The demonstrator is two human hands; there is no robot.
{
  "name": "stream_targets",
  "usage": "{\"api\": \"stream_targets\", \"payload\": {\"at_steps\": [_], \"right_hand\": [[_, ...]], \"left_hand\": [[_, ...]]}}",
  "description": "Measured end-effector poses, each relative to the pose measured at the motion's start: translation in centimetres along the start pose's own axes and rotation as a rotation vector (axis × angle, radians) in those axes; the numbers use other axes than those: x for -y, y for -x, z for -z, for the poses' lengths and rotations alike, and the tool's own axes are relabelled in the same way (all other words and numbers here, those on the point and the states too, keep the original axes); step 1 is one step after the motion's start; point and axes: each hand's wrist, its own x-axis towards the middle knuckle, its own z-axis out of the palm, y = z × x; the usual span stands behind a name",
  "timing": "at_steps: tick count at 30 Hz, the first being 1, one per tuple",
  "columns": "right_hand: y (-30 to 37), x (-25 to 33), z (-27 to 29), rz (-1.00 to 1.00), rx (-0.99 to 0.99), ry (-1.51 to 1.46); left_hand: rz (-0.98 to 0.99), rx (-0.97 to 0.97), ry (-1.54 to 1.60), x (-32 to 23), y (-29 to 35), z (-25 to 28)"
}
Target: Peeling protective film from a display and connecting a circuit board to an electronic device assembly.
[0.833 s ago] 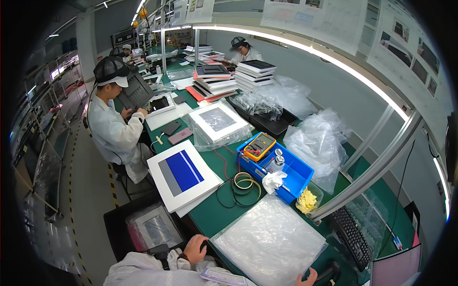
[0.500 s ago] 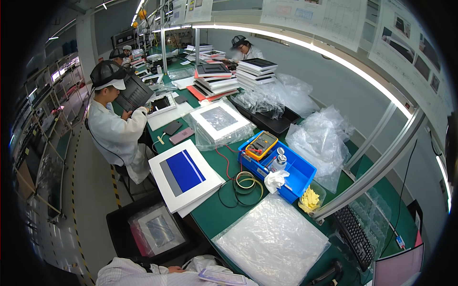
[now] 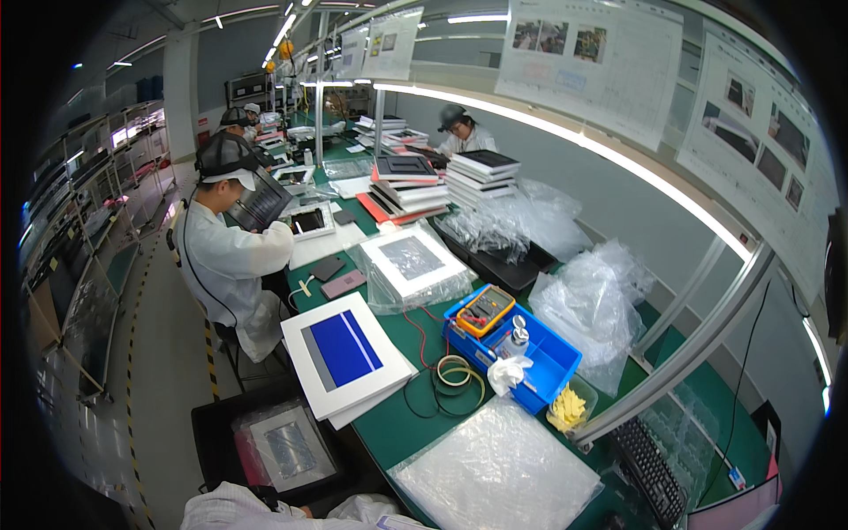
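Note:
Only a sliver of my left hand [image 3: 306, 511] shows at the lower edge, beyond a white sleeve [image 3: 230, 508] with a dark band at the wrist. Its fingers are hidden. Close beside it lies white cloth, and the edge of a flat, pale purple-rimmed thing [image 3: 399, 523] just peeks in. My right hand is out of the picture. Nearest on the green table are a white-framed panel [image 3: 296, 353] with a blue and grey screen, lying on another white piece, and a clear plastic bag [image 3: 495, 468] spread flat.
A black bin [image 3: 208, 433] at lower left holds a bagged panel [image 3: 287, 449]. On the table are a blue tray [image 3: 556, 371] with a yellow multimeter [image 3: 485, 311], coiled cables [image 3: 459, 375], a keyboard [image 3: 649, 468] and crumpled plastic [image 3: 592, 300]. A co-worker [image 3: 230, 256] sits at far left.
The view has tilted upward, so the table things sit lower. My left hand and the purple-rimmed thing have mostly slipped past the lower edge. The co-worker at left leans over the table.

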Motion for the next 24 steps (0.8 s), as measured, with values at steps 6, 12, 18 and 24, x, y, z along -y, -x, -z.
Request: {"api": "stream_targets", "payload": {"at_steps": [6,12,18,24], "right_hand": [[-1.3,-0.5,-0.9,-0.007,0.024,-0.002],[-2.3,-0.8,-1.4,-0.013,0.034,-0.009],[-2.5,-1.2,-1.9,-0.023,0.043,-0.012],[-2.7,-1.6,-1.8,-0.025,0.044,-0.018]], "left_hand": [[-0.054,-0.044,0.044,-2.6,0.5,0.8],[-0.070,-0.056,0.052,-3.7,0.3,1.6],[-0.071,-0.056,0.052,-4.1,0.3,1.8],[-0.085,-0.055,0.049,-4.6,0.0,2.0]]}}
